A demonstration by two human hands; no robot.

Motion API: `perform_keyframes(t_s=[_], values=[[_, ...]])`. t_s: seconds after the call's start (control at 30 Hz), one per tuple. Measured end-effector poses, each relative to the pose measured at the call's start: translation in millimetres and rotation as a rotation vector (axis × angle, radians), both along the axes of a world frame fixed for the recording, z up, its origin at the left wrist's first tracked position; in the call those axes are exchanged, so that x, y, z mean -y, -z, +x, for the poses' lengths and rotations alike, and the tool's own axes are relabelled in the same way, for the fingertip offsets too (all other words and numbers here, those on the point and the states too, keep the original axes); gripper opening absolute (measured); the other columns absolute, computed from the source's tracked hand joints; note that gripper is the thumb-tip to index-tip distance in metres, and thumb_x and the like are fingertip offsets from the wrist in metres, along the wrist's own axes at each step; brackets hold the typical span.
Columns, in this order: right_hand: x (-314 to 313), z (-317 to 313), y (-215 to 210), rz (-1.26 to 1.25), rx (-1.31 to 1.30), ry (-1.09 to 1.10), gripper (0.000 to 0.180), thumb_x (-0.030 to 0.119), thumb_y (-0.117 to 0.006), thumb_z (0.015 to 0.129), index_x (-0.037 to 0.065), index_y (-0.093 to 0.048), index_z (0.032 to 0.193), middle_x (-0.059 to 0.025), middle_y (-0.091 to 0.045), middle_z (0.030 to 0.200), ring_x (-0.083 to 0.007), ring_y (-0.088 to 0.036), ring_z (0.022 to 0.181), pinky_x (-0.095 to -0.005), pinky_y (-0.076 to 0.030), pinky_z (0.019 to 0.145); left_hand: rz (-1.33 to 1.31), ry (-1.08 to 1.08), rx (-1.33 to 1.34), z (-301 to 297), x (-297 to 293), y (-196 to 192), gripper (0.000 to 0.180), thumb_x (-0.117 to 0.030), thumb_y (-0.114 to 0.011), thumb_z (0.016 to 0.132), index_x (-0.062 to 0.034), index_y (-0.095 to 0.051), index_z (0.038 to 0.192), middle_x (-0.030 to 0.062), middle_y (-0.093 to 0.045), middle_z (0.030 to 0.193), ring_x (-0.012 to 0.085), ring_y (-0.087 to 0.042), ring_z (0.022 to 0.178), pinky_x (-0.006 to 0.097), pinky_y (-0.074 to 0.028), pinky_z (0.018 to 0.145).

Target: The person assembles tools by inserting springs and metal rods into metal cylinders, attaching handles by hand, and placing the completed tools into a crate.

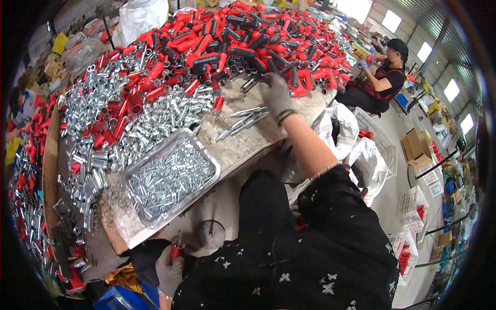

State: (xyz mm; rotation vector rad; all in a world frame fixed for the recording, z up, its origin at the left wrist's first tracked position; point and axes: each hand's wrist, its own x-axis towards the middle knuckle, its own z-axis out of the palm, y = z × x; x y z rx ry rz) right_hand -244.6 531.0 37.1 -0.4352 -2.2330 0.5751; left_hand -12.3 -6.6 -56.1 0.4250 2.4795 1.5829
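My left hand (169, 271), in a pale glove, is closed around a short red tube (177, 249) low beside my lap. A shiny metal end sticks up from that tube. My right hand (277, 95), gloved too, is stretched forward to the near edge of a heap of red handles with black grips (227, 44). Its fingers curl downward by a dark metal tube (249, 84); their tips are hidden, so what they grip cannot be made out. Several thin metal rods (242, 123) lie on the worn board (258, 138) below that hand.
A clear tray (218, 170) full of small metal pins sits on the board's near left. Shiny metal sleeves (170, 111) are heaped behind it. White sacks (356, 155) and a white crate (411, 209) stand to the right. A person (380, 77) sits at the far right.
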Motion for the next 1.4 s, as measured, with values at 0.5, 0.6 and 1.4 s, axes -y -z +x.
perform_keyframes(t_s=[0.5, 0.6, 1.4], values=[[-57.3, 37.7, 9.1, -0.509, -0.419, 0.004, 0.026, 0.018, -0.063, 0.090, 0.001, -0.057, 0.109, -0.0042, -0.061, 0.087, -0.0148, -0.056, 0.078, -0.0355, -0.047, 0.072, 0.036, -0.158, 0.033, 7.4, -25.1, -33.2, 0.041, -0.024, -0.066, 0.091, 0.0052, -0.062, 0.119, 0.0147, -0.068, 0.096, 0.0175, -0.062, 0.089, 0.032, -0.050, 0.081], [33.2, 114.5, 14.9, -0.884, -0.585, -0.419, 0.046, 0.022, -0.059, 0.098, -0.003, -0.049, 0.134, -0.0111, -0.063, 0.107, -0.0200, -0.062, 0.089, -0.0320, -0.053, 0.078, -0.054, -0.169, 0.033, 1.1, -34.8, -36.7, 0.039, -0.019, -0.068, 0.089, 0.0058, -0.062, 0.118, 0.0171, -0.068, 0.093, 0.0201, -0.065, 0.088, 0.034, -0.051, 0.079], [251.5, 184.9, -65.2, 1.029, 0.075, -1.502, 0.039, 0.036, -0.070, 0.073, 0.015, -0.067, 0.106, -0.0006, -0.068, 0.100, -0.0141, -0.061, 0.087, -0.0314, -0.046, 0.072, 0.156, 0.290, 0.688, 32.1, 10.9, -74.2, 0.042, -0.035, -0.062, 0.097, -0.0053, -0.061, 0.127, 0.0011, -0.061, 0.075, 0.0060, -0.052, 0.055, 0.025, -0.043, 0.049]])
